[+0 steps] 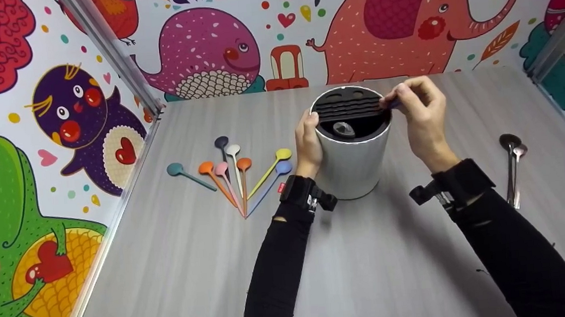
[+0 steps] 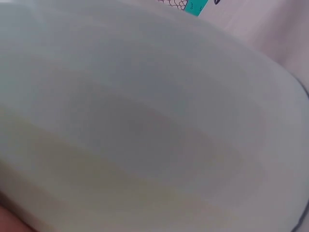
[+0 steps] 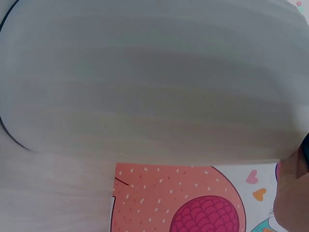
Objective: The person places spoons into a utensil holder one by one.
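Observation:
A white cylindrical utensil holder (image 1: 351,168) stands upright in front of me, with a black slotted insert (image 1: 340,95) in its top. My left hand (image 1: 308,144) grips the holder's left side. At the right rim, my right hand (image 1: 425,112) pinches a small dark object (image 1: 394,103) between thumb and fingers; its kind is mostly hidden. A shiny rounded metal piece (image 1: 344,129) shows inside the front opening. The holder's white wall (image 2: 154,116) fills most of the left wrist view. In the right wrist view, part of my hand shows at the right edge.
Several colourful spoons (image 1: 243,166) lie fanned out on the table (image 1: 170,268) to the left. A dark spoon (image 1: 509,143) and a metal spoon (image 1: 519,150) lie side by side at the right. Walls with cartoon animals (image 1: 203,49) bound the table.

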The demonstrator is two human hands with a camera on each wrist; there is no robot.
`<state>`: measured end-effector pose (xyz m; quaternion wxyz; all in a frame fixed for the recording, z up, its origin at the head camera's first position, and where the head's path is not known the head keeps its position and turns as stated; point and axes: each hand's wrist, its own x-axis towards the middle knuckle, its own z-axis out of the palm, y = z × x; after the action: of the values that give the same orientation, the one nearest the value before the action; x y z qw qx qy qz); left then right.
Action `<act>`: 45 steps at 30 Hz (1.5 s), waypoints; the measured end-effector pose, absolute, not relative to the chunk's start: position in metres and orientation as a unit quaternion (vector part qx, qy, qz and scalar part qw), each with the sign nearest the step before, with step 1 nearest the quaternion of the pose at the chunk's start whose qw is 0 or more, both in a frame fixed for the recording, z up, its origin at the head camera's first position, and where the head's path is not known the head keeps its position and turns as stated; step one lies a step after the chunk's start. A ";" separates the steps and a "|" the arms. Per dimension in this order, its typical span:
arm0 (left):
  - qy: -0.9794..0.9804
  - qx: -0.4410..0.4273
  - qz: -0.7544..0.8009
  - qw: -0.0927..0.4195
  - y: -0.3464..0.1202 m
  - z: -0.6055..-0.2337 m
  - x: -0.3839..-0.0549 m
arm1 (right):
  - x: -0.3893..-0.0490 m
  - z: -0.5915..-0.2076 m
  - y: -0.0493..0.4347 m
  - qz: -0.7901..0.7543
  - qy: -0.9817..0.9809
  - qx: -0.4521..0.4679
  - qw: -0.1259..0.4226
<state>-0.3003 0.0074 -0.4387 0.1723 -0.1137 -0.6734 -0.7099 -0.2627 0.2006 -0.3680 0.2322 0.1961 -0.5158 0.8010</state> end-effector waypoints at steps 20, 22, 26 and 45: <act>-0.666 -0.116 -0.716 0.176 0.008 -0.439 -0.301 | -0.257 -0.389 0.242 0.838 -0.477 0.183 0.191; -0.667 -0.114 -0.715 0.176 0.008 -0.440 -0.301 | -0.256 -0.393 0.249 0.832 -0.490 0.177 0.191; -0.669 -0.115 -0.714 0.174 0.008 -0.440 -0.302 | -0.254 -0.398 0.265 0.830 -0.499 0.164 0.186; -0.673 -0.113 -0.711 0.171 0.007 -0.439 -0.301 | -0.252 -0.403 0.330 0.643 -0.747 -0.005 0.171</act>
<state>-0.3010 0.0072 -0.4386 0.1713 -0.1131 -0.6727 -0.7109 -0.2521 0.3305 -0.4026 0.1707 -0.0055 -0.7469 0.6426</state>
